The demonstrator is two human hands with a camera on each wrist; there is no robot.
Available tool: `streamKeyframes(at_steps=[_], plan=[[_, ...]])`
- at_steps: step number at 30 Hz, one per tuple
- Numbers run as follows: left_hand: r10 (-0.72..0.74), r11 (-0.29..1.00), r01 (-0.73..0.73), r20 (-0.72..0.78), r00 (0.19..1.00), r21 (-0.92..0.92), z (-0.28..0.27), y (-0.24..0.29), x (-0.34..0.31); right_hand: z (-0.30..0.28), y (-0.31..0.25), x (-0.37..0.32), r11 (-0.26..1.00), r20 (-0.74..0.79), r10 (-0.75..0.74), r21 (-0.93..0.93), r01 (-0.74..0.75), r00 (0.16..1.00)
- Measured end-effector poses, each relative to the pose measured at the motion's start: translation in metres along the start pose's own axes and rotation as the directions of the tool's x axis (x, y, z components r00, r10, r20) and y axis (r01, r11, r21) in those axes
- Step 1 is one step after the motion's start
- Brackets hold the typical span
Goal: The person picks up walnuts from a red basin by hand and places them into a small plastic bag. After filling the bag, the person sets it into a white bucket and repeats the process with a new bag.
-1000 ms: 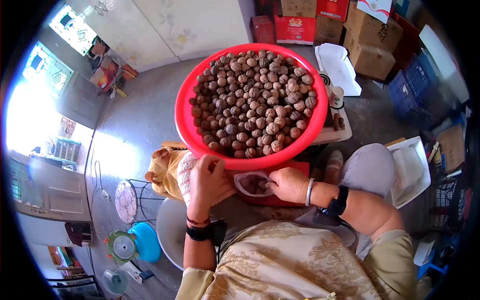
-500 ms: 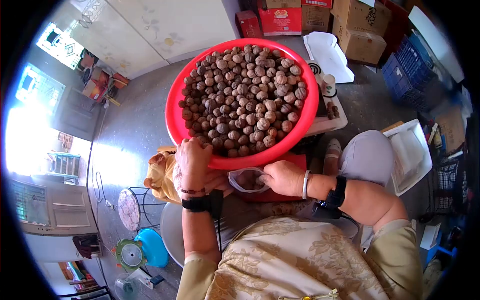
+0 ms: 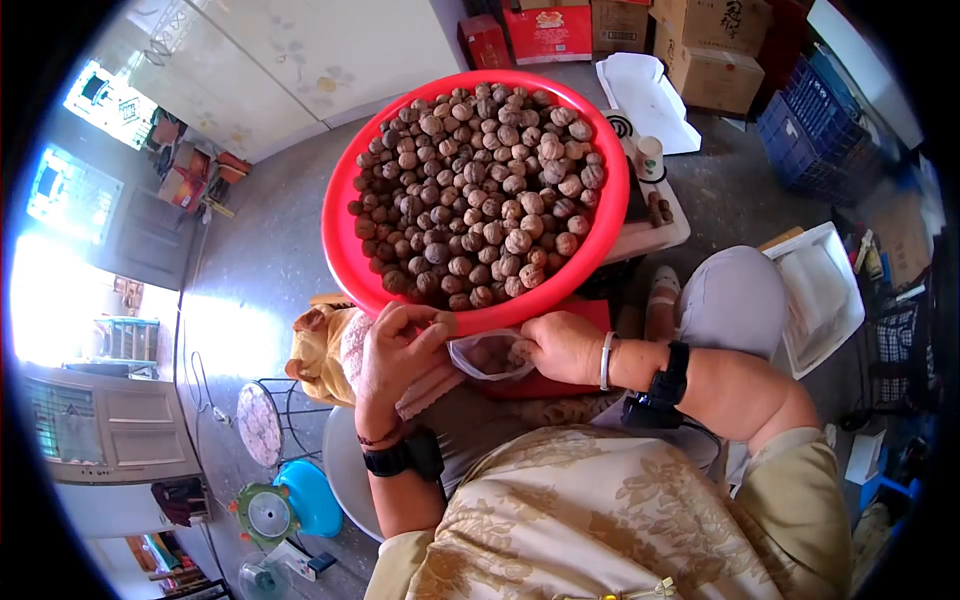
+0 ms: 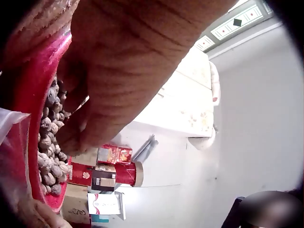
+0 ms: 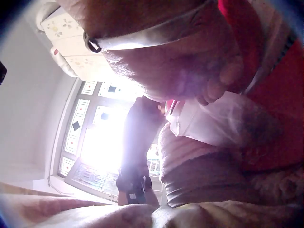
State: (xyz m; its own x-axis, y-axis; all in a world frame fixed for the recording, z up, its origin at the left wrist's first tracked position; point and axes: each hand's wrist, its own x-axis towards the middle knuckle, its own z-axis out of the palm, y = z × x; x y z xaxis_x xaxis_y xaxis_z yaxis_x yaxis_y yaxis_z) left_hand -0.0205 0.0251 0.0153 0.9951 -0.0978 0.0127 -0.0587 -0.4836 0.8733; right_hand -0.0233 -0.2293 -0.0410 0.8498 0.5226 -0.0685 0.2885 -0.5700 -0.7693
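A red plastic basin [image 3: 337, 235] heaped with walnuts [image 3: 475, 190] stands in front of me. Below its near rim, a thin whitish plastic bag [image 3: 463, 363] hangs with its mouth open and several walnuts inside. My right hand [image 3: 565, 347] pinches the right edge of this bag; in the right wrist view the bag [image 5: 213, 118] hangs below those fingers. My left hand [image 3: 395, 355] is at the basin's near rim, just left of the bag, its thumb and forefinger bent toward each other. In the left wrist view the hand [image 4: 128, 61] hides its own fingertips, so I cannot tell whether it holds anything.
A tan plush-looking dog figure [image 3: 318, 370] and a pinkish knitted cloth [image 3: 430, 388] lie left of the bag. A round stool [image 3: 260, 425] and blue basin [image 3: 310, 500] stand further left. White trays [image 3: 820, 290], blue crates [image 3: 810, 135] and cartons [image 3: 712, 75] line the right side.
My left hand has come from over the basin's rim a little rightward and down, nearer the bag's mouth. My right hand keeps its pinch on the bag. The head view has shifted slightly.
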Motion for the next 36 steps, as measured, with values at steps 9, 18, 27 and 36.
streamKeyframes(at_steps=[9,18,27,36], plan=[[0.184,0.968,-0.195,0.083,0.979,0.156,0.014,-0.002,-0.004,-0.004,-0.006,-0.001,1.000,-0.042,-0.004,0.031,0.006,0.999],[0.179,0.852,-0.037,-0.223,0.958,0.522,0.008,-0.015,0.018,-0.003,-0.003,-0.001,0.999,-0.022,0.015,0.036,-0.014,1.000],[0.183,0.738,-0.052,-0.126,0.975,0.673,0.010,-0.041,0.060,0.004,0.004,0.000,0.999,0.001,0.019,-0.035,-0.019,1.000],[0.147,0.739,-0.029,-0.119,0.982,0.674,0.015,-0.054,0.071,-0.001,0.000,-0.002,0.998,0.004,0.053,-0.045,-0.053,0.999]])
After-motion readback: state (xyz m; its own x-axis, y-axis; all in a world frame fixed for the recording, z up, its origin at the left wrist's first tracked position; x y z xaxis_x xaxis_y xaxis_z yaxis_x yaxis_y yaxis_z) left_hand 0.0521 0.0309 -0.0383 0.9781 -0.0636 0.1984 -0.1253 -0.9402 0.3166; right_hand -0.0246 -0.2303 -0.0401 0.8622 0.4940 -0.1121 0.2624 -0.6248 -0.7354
